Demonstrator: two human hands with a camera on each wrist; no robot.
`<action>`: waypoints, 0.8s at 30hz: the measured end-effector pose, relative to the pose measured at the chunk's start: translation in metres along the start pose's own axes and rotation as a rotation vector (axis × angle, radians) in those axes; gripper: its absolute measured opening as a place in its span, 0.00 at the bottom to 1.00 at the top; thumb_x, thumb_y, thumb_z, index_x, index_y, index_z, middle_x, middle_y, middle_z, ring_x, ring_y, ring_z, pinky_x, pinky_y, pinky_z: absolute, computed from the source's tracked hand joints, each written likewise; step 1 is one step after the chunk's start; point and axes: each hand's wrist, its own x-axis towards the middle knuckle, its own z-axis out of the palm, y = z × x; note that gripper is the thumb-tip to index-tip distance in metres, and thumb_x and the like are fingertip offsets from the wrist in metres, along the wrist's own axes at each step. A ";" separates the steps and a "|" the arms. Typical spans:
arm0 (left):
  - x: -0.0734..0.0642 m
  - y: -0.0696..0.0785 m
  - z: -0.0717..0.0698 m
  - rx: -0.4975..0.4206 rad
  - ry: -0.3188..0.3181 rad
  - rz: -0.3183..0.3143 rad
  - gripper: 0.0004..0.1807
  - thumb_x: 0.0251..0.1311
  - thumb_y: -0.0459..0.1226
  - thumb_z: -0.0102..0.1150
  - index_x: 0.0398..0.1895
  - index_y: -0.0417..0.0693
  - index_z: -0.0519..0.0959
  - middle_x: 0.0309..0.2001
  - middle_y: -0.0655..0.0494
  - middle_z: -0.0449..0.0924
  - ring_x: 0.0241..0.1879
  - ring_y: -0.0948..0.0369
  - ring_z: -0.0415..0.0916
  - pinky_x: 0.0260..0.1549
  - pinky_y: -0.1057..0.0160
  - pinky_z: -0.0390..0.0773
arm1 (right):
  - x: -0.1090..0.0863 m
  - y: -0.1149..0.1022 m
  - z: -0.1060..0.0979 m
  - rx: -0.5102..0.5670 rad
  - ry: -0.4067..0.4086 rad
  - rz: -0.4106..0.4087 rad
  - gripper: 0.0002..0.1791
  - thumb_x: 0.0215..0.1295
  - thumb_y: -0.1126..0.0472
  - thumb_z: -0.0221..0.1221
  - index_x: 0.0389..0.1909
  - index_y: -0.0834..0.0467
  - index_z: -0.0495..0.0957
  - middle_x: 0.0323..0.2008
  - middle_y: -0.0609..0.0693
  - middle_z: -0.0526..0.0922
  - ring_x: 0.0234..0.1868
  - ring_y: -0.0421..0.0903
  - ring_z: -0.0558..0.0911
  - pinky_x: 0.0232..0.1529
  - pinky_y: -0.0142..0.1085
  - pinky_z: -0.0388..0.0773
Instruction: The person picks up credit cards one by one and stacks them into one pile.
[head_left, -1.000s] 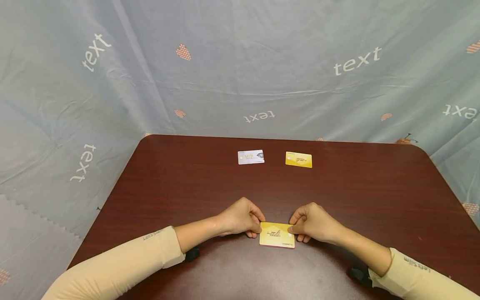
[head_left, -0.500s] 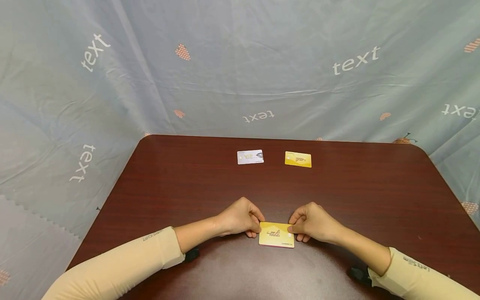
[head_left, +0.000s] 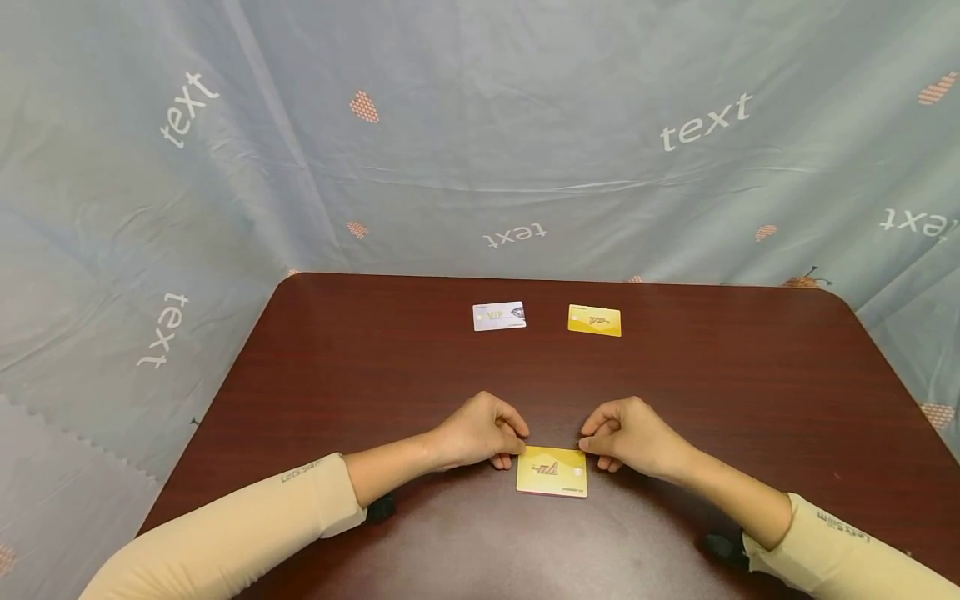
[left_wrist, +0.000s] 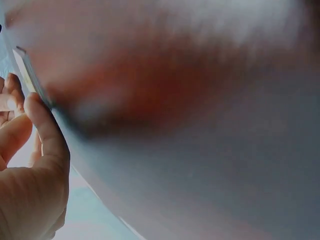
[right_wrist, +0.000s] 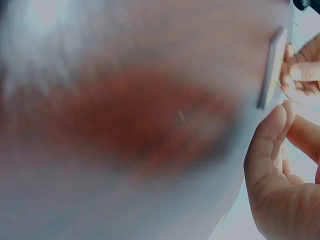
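A thin stack of cards (head_left: 551,473), yellow on top with a reddish lower edge, lies near the front of the dark red-brown table. Thumb and fingers of my left hand (head_left: 480,431) hold it at its upper left corner; the left wrist view shows that thumb (left_wrist: 47,125) against the stack's side (left_wrist: 26,70). By the upper right corner is my right hand (head_left: 637,437), its fingers loosely bent with nothing between them. From the right wrist, a small gap shows between the right thumb (right_wrist: 270,130) and the stack's end (right_wrist: 272,70).
Farther back on the table (head_left: 360,358) lie a white card marked VIP (head_left: 498,316) and, to its right, a single yellow card (head_left: 594,320). A grey-blue curtain (head_left: 450,150) with printed words hangs behind and beside the table.
My right hand has let go of the stack's right edge and moved slightly up and right. The left hand stays at its corner. The stack lies almost where it was.
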 end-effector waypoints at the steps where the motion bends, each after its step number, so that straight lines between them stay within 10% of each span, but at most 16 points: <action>1: 0.001 0.001 -0.001 0.010 0.006 0.015 0.07 0.63 0.23 0.65 0.43 0.29 0.85 0.29 0.47 0.86 0.20 0.61 0.80 0.24 0.65 0.84 | 0.000 -0.001 -0.003 -0.002 0.019 0.002 0.06 0.66 0.67 0.69 0.38 0.66 0.83 0.26 0.54 0.85 0.24 0.48 0.82 0.27 0.38 0.85; 17: 0.031 0.040 -0.029 0.134 0.169 0.184 0.11 0.68 0.30 0.65 0.50 0.32 0.85 0.37 0.38 0.85 0.30 0.53 0.78 0.28 0.68 0.75 | 0.007 -0.023 -0.049 -0.069 0.212 -0.018 0.12 0.68 0.61 0.69 0.44 0.65 0.83 0.35 0.61 0.86 0.33 0.59 0.85 0.32 0.38 0.83; 24: 0.045 0.052 -0.035 0.188 0.240 0.254 0.11 0.67 0.33 0.66 0.49 0.37 0.86 0.39 0.49 0.87 0.38 0.52 0.83 0.36 0.65 0.80 | 0.012 -0.027 -0.064 -0.063 0.272 -0.030 0.13 0.69 0.61 0.68 0.47 0.66 0.82 0.37 0.64 0.86 0.36 0.62 0.85 0.33 0.38 0.84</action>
